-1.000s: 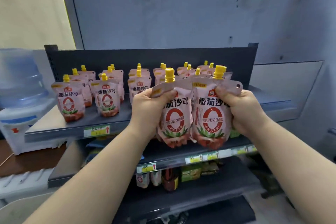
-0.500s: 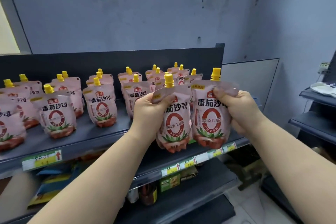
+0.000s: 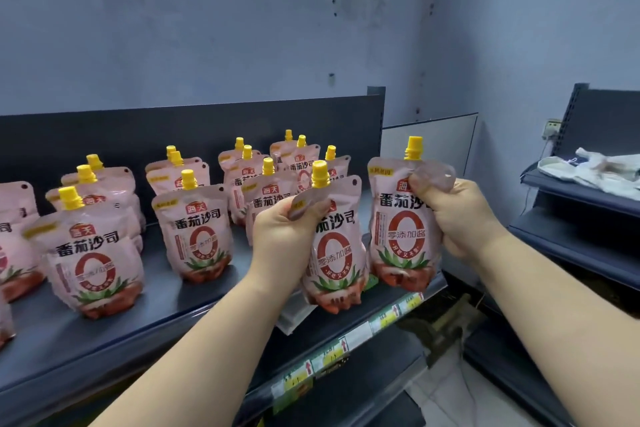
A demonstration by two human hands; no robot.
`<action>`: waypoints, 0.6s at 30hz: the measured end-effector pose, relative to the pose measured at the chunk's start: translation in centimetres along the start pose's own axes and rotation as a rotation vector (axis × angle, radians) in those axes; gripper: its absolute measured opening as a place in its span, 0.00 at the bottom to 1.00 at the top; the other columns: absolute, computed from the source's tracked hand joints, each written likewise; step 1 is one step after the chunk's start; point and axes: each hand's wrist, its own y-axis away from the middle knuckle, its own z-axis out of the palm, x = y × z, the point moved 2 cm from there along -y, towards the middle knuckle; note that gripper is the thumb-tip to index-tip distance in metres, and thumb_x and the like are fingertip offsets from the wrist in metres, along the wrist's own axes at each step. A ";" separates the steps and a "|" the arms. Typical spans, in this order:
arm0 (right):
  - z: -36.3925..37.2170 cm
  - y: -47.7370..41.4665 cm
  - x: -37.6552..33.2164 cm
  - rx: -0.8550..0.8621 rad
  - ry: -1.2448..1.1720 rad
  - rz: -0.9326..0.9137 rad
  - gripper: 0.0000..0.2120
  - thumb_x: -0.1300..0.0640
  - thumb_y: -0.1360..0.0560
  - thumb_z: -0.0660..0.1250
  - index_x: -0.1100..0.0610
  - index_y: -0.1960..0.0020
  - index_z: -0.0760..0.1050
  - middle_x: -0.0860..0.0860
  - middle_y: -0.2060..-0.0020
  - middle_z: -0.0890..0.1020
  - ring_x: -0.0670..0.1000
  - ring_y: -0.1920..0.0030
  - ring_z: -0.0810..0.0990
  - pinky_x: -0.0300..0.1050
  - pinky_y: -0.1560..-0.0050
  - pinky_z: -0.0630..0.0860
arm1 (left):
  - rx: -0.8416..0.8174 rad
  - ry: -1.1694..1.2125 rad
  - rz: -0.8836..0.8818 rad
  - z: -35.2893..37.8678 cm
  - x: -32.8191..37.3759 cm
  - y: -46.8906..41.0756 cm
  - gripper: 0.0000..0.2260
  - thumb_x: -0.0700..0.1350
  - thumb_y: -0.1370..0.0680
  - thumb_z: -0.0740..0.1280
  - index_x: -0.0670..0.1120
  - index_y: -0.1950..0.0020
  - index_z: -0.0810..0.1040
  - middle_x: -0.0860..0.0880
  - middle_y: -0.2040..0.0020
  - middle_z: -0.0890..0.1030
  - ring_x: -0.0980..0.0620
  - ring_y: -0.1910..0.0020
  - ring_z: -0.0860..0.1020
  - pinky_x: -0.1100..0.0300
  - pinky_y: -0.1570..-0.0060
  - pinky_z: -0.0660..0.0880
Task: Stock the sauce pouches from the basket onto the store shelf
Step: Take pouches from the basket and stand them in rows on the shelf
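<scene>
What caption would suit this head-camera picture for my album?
Left hand grips the left pouch, right hand the right pouch, at the shelf's right end.

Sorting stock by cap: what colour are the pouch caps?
Yellow, clearest in the head view on the right-hand pouch's cap.

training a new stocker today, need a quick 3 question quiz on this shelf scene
1. True or false: the left hand pinches the left pouch and the right hand pinches the right pouch, each near its top.
2. What colour are the caps on the pouches? A yellow, B green, C blue.
3. Fill in: the two held pouches are at the ___ end of the shelf, as the camera sees it.

Key: 1 true; 2 A; 3 right.
</scene>
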 end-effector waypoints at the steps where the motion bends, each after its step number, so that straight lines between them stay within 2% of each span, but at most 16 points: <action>1: -0.5 -0.5 0.3 0.012 -0.002 0.007 0.07 0.60 0.24 0.64 0.61 0.58 0.77 0.52 0.67 0.85 0.53 0.67 0.84 0.45 0.68 0.80 | -0.009 -0.008 -0.003 0.5 -0.4 -0.4 0.05 0.41 0.25 0.69 0.41 0.53 0.82 0.43 0.57 0.85 0.45 0.57 0.84 0.48 0.53 0.81; 6: -3.3 -3.2 1.7 0.027 0.009 -0.009 0.06 0.61 0.24 0.65 0.62 0.58 0.78 0.54 0.66 0.85 0.54 0.65 0.84 0.48 0.64 0.82 | -0.035 -0.035 -0.005 3.4 -2.2 -2.3 0.03 0.40 0.25 0.69 0.45 0.58 0.83 0.46 0.61 0.86 0.46 0.60 0.84 0.52 0.58 0.81; 13: -8.5 -9.5 2.8 0.001 -0.018 -0.005 0.06 0.60 0.25 0.65 0.62 0.58 0.78 0.53 0.66 0.85 0.54 0.66 0.84 0.51 0.62 0.83 | -0.027 -0.068 0.021 9.7 -4.7 -5.6 0.04 0.40 0.25 0.69 0.41 0.55 0.82 0.42 0.59 0.85 0.43 0.58 0.84 0.45 0.54 0.81; 18: -13.4 -14.2 2.9 -0.083 -0.026 -0.011 0.07 0.60 0.24 0.65 0.62 0.57 0.79 0.54 0.64 0.86 0.55 0.64 0.85 0.49 0.63 0.82 | 0.059 -0.081 0.017 15.0 -6.9 -8.3 0.04 0.40 0.26 0.69 0.41 0.55 0.82 0.42 0.59 0.85 0.42 0.59 0.84 0.42 0.54 0.80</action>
